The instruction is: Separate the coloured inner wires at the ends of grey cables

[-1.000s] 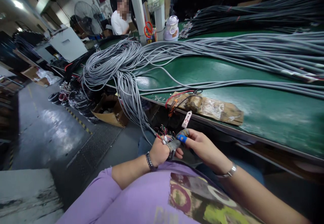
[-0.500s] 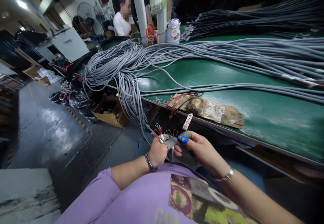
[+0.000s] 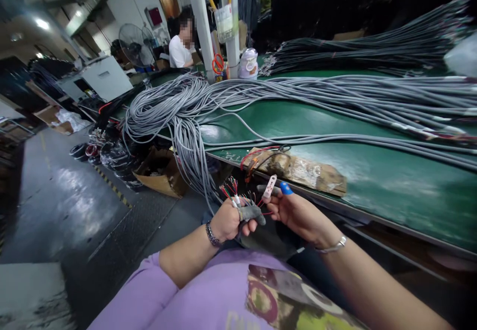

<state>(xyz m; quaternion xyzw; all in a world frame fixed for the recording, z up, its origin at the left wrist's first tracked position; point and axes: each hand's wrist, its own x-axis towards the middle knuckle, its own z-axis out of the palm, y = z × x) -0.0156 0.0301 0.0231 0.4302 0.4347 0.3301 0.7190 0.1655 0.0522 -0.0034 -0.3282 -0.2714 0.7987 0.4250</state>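
My left hand (image 3: 231,219) is closed around the stripped end of a grey cable, with a grey cover on one digit. Thin coloured wires (image 3: 230,189) fan out above the fist, and white sleeves show beside them. A few red and dark wires (image 3: 265,212) stick out towards my right hand (image 3: 294,211). That hand is open, its blue-capped thumb raised and apart from the grey-covered forefinger. At its fingertips appears a small pale pink tag-like piece (image 3: 270,188); whether the fingers touch it I cannot tell.
Bundles of grey cable (image 3: 164,106) cover the green bench (image 3: 335,121) and hang over its edge. A taped cardboard strip (image 3: 298,168) lies at the front edge. An open carton (image 3: 160,173) stands on the floor at left. A co-worker (image 3: 181,46) sits beyond the bench.
My right thumb and forefinger have parted, and the hand has drawn slightly right of the wires. Red wires now show between the hands. My left hand keeps its hold. The view has shifted slightly.
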